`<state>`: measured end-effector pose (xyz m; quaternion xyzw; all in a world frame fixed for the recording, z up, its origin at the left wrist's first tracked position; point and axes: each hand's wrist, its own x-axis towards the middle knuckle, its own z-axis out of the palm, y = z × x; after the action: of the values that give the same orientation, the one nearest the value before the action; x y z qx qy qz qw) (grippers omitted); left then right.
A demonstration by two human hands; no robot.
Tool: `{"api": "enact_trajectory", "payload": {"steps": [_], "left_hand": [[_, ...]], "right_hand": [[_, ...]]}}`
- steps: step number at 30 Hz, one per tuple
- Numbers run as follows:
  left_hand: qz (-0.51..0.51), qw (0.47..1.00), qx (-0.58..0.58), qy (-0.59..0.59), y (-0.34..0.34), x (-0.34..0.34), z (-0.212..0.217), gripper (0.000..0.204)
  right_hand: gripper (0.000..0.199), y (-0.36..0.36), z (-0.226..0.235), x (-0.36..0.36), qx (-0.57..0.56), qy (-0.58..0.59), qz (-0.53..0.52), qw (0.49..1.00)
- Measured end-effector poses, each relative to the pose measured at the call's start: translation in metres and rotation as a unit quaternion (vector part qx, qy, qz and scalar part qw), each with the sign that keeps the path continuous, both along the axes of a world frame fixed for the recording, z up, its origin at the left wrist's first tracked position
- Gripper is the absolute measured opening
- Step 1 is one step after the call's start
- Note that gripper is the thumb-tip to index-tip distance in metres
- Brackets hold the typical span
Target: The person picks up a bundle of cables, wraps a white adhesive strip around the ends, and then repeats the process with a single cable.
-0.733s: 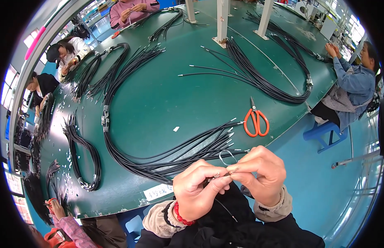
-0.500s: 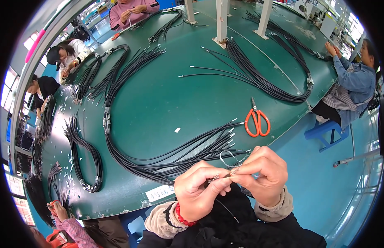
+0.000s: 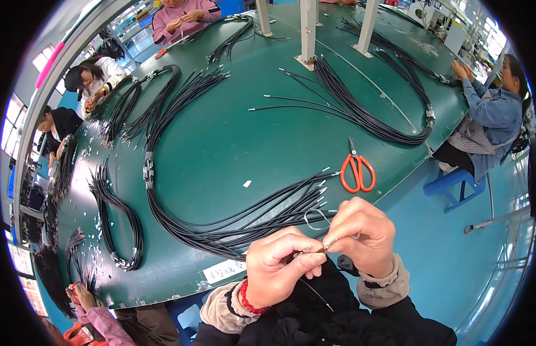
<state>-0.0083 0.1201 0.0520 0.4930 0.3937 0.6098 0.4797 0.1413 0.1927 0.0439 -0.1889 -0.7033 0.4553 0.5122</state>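
The left hand (image 3: 279, 268) and right hand (image 3: 363, 233) meet just off the near edge of the green worktop (image 3: 250, 138), above the person's dark lap. Both are clenched into pinches on one thin black cable (image 3: 314, 293): the left fingers grip it close to its metal tip (image 3: 307, 250), the right fingers nip a small metal piece touching that tip. The cable's loose length drops from the left hand down over the dark clothing.

Compared with the views from a moment ago, very little has shifted: the hands sit in the same spot, pressed together in the same way, and only the right fingers seem to have closed in slightly on the tip (the difference is small enough that I would not lean on it). My reading is that the fine work at the cable end is ongoing, not finished.

A thin wire loop (image 3: 317, 219) lies on the worktop just beyond the hands, touching the ends of the nearest cable bundle (image 3: 233, 228). The orange scissors (image 3: 357, 173) lie to the right of it, well apart from either hand.

No tray, bin or box shows anywhere; the bundles lie bare on the worktop. Other people sit along the far and side edges.
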Motion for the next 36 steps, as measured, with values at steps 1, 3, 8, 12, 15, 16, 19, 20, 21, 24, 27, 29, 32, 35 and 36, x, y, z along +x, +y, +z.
{"api": "enact_trajectory", "payload": {"steps": [1,3,8,12,15,16,19,20,21,24,27,29,32,35,36], "left_hand": [[-0.025,0.999,-0.016,-0.02,0.001,-0.001,0.001,0.007],[-0.051,0.997,-0.031,-0.041,0.002,-0.002,0.002,0.007],[-0.118,0.982,-0.092,-0.115,0.004,-0.004,0.001,0.006],[-0.102,0.982,-0.115,-0.109,0.004,-0.004,-0.001,0.006],[-0.084,0.985,-0.12,-0.095,0.002,-0.005,-0.004,0.006],[-0.091,0.984,-0.121,-0.094,0.002,-0.006,-0.005,0.006],[-0.102,0.983,-0.123,-0.092,0.003,-0.011,-0.012,0.008],[-0.09,0.987,-0.112,-0.075,0.003,-0.013,-0.015,0.009],[-0.079,0.99,-0.102,-0.058,0.003,-0.017,-0.021,0.01],[-0.057,0.993,-0.087,-0.048,0.001,-0.026,-0.032,0.011],[-0.037,0.995,-0.073,-0.06,0.0,-0.034,-0.037,0.012],[-0.019,0.993,-0.071,-0.088,0.0,-0.034,-0.037,0.012],[-0.012,0.989,-0.08,-0.125,-0.002,-0.035,-0.035,0.014],[-0.021,0.98,-0.099,-0.173,-0.004,-0.035,-0.032,0.016],[-0.022,0.981,-0.103,-0.164,-0.005,-0.036,-0.032,0.016]], "right_hand": [[0.013,0.001,-0.001,0.0,-0.022,0.015,0.029,0.999],[0.013,0.001,-0.001,0.001,-0.043,0.03,0.058,0.997],[0.013,-0.005,0.001,-0.004,-0.179,0.077,0.121,0.973],[0.013,-0.011,-0.007,-0.006,-0.294,0.12,0.113,0.942],[0.013,-0.012,-0.013,-0.004,-0.363,0.137,0.097,0.917],[0.014,-0.01,-0.011,-0.002,-0.274,0.084,0.087,0.954],[0.017,-0.007,-0.009,0.0,-0.088,-0.027,0.069,0.993],[0.018,-0.008,-0.012,0.0,-0.096,-0.007,0.042,0.994],[0.018,-0.009,-0.017,0.0,-0.105,0.013,0.013,0.994],[0.02,-0.009,-0.029,-0.003,-0.108,0.043,-0.011,0.993],[0.02,-0.011,-0.034,-0.009,-0.09,0.066,-0.004,0.994],[0.02,-0.016,-0.03,-0.012,-0.094,0.053,0.021,0.994],[0.02,-0.012,-0.019,-0.008,-0.074,0.027,0.144,0.986],[0.02,-0.006,-0.014,0.001,-0.027,-0.011,0.356,0.934],[0.019,-0.009,-0.018,0.003,-0.112,0.058,0.31,0.942]]}}
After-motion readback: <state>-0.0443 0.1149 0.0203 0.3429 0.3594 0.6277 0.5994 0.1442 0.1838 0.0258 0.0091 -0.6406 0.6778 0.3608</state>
